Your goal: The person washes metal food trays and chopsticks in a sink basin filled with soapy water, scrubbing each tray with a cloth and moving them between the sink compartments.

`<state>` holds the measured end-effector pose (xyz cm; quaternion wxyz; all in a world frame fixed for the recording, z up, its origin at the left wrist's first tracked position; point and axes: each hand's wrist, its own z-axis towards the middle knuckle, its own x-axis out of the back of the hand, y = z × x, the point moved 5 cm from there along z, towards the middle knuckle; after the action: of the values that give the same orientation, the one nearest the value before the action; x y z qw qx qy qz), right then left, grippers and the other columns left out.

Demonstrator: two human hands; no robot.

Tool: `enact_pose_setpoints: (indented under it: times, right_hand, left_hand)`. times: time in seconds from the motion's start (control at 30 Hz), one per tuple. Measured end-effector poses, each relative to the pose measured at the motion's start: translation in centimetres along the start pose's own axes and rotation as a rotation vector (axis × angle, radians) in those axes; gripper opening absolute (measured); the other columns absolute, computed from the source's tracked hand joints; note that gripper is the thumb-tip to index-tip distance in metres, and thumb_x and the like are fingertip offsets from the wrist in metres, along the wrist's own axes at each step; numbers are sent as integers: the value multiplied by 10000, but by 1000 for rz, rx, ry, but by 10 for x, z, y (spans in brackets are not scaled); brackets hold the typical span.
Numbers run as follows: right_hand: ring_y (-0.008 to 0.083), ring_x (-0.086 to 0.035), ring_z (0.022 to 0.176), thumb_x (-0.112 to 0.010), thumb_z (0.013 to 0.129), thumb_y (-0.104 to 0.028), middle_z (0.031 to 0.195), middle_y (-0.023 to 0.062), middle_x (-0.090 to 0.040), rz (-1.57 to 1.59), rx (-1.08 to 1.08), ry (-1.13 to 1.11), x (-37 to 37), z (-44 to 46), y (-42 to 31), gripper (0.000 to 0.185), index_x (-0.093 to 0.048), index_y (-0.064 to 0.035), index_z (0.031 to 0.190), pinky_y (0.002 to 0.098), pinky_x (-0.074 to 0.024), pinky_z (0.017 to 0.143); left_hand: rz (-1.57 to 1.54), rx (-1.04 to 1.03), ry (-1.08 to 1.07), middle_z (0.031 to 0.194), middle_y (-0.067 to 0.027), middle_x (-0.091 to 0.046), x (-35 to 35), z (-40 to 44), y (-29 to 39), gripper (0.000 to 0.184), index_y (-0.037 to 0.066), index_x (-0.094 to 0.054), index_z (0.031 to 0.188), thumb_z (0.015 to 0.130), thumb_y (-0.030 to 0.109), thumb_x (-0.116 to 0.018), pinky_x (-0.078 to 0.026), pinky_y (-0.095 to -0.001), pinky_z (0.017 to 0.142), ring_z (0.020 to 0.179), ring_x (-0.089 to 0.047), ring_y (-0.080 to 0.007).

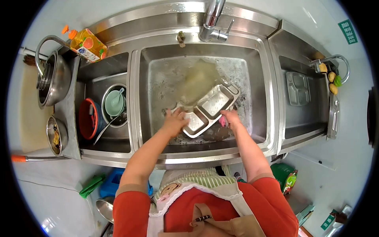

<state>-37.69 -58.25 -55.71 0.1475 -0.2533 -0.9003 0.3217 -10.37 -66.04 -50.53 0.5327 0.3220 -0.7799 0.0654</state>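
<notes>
A shiny metal compartment tray [216, 103] is held tilted over cloudy, foamy water in the middle sink [144, 98]. My left hand [175, 121] grips the tray's left end, its fingers over the rim. At the tray's lower right edge, my right hand [231, 117] is closed around a bright pink cloth [223, 121], pressed close to the tray. Part of the cloth and the right fingertips are hidden. Something pale yellowish-green [199, 79] shows in the water behind the tray.
A faucet [213, 23] rises behind the middle sink. The left sink holds a red bowl [87, 118] and a metal pot with green bowls [114, 102]. An orange drink bottle [89, 44] stands behind it. Another compartment tray [298, 89] lies in the right sink, near potatoes [332, 76].
</notes>
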Motion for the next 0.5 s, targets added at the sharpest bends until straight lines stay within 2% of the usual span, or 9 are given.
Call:
enact_pose_setpoints:
  times: [0.07, 0.1, 0.13, 0.17, 0.2, 0.27, 0.3, 0.43, 0.5]
  right_hand:
    - [249, -581, 449, -650, 803, -105, 649, 146, -616, 19, -53, -47, -15, 22, 18, 200, -585, 46, 917, 367, -424, 363]
    - [245, -593, 484, -662, 797, -115, 664, 143, -622, -115, 30, 65, -16, 51, 39, 213, -590, 43, 921, 377, -429, 384]
    - [240, -606, 519, -675, 791, -126, 679, 141, -628, -246, 111, 181, -17, 66, 49, 227, -596, 40, 925, 388, -435, 405]
    - [229, -619, 578, -689, 788, -174, 716, 128, -642, -196, -160, -10, -40, -3, -2, 270, -604, 30, 944, 402, -446, 450]
    - [229, -619, 578, -689, 788, -174, 716, 128, -642, -195, -161, -9, -41, 7, 12, 270, -604, 30, 944, 402, -446, 450]
    - [228, -618, 575, -682, 800, -216, 728, 121, -646, -71, -215, -80, -52, 42, 53, 291, -607, 24, 945, 400, -452, 460]
    - [228, -618, 575, -682, 800, -216, 728, 121, -646, -69, -211, -85, -54, 46, 57, 291, -607, 24, 945, 400, -452, 460]
    - [203, -515, 457, -658, 809, -232, 649, 77, -598, -14, -337, -133, -46, 46, 81, 199, -631, -43, 861, 389, -351, 374]
    - [204, -527, 463, -661, 813, -269, 662, 78, -607, -73, -375, -237, -42, 47, 87, 207, -621, -67, 830, 364, -345, 371]
  left_hand:
    - [21, 449, 225, 1439, -126, -380, -13, -2, -36, 675, 226, -402, 1405, 779, 155, -646, -266, -604, 1049, 1347, -303, -381]
    - [23, 450, 220, 1439, -126, -380, -30, 2, -51, 675, 226, -402, 1405, 779, 155, -646, -266, -604, 1049, 1347, -303, -381]
    - [-475, 773, 395, 1430, -147, -379, -50, -2, -82, 684, 220, -368, 1422, 794, 154, -630, -267, -632, 1031, 1343, -302, -387]
    - [-991, 1077, 561, 1420, -169, -378, -71, -10, -99, 692, 214, -335, 1440, 809, 153, -613, -268, -659, 1013, 1338, -302, -393]
    - [-990, 1076, 560, 1420, -169, -378, -61, -13, -95, 692, 214, -335, 1440, 809, 153, -613, -268, -659, 1013, 1338, -302, -393]
    - [-1700, 1122, 117, 1320, -144, -456, -49, -13, -71, 545, 156, -403, 1359, 849, 180, -596, -380, -605, 960, 1215, -438, -348]
    - [-1791, 1041, 170, 1225, -147, -514, -56, -9, -70, 514, 83, -422, 1321, 847, 157, -605, -491, -517, 835, 1084, -540, -306]
    - [-1799, 1005, 285, 1064, -138, -584, -38, -22, -50, 444, 19, -479, 1234, 822, 100, -624, -528, -398, 712, 914, -612, -259]
    - [-1536, 1007, 415, 947, -115, -624, -34, -31, -51, 339, -7, -557, 1123, 797, 42, -633, -514, -327, 637, 818, -628, -212]
